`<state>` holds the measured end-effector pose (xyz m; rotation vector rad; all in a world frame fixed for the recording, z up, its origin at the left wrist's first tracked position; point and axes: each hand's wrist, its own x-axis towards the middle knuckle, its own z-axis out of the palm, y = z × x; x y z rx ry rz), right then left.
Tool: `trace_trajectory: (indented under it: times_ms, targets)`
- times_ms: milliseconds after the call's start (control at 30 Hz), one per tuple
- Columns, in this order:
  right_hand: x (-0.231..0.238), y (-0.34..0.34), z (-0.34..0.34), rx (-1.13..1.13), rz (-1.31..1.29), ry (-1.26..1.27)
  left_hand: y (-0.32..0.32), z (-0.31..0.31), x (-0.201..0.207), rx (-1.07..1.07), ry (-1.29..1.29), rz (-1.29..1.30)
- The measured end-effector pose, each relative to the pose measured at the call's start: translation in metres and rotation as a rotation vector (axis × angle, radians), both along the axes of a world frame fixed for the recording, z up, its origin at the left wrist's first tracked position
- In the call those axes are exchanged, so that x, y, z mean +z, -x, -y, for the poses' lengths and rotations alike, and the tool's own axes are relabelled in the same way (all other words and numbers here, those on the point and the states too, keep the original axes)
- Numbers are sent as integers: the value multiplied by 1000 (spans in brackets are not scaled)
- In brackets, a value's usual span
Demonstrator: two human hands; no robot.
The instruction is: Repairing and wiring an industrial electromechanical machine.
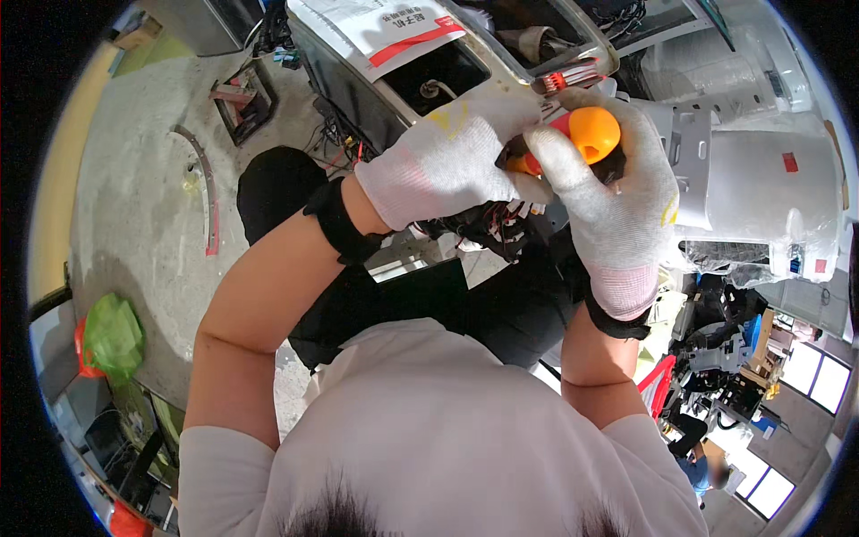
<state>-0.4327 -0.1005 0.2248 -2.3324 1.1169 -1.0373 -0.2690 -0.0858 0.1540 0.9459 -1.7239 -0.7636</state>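
Both hands wear white knit gloves and meet in front of me, above an open grey metal housing (376, 89). My right hand (617, 192) is closed around a tool with a rounded orange handle end (594, 134) and red parts; its working end is hidden. Close against it, my left hand (465, 148) has its fingers curled at a second orange-and-red piece (523, 164), perhaps part of the same tool. What the left fingers grip is mostly covered. Dark wires (501, 228) with small pale connectors hang just below the hands.
A white printed bag (380, 31) with a red stripe lies on the housing. Red-and-white slender items (568, 78) sit beyond my hands. Plastic-wrapped white panels (769, 179) stand at right. On the floor at left are a dark frame (243, 100), a curved strip (206, 179) and a green bag (114, 336).
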Motion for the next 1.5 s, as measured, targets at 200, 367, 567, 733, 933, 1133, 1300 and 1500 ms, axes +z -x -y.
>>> trace_trajectory:
  times_ms: [200, 367, 567, 733, 933, 1133, 1300, 1500]
  targets:
    - [2, 11, 5, 64, 67, -42, -10, 2, 9, -92, -98, 137]
    - [4, 17, 5, 314, 187, -153, -8, 2, 11, -137, -132, 307]
    - [5, 18, 5, 156, -99, 60, 3, -2, 6, -58, -70, 173]
    - [-1, 20, 3, 110, -64, 41, 6, -1, 2, 1, -30, 169]
    - [4, 33, 3, 211, -135, -1, 4, -3, -7, -126, -122, 176]
    - [-2, 34, -5, 349, 65, -206, -2, -7, -1, -196, -267, 270]
    - [0, 32, -13, 250, 79, -136, -1, -14, 24, -118, -80, 194]
    - [3, 39, -17, 141, 658, 61, -24, -21, 66, 131, 101, 108]
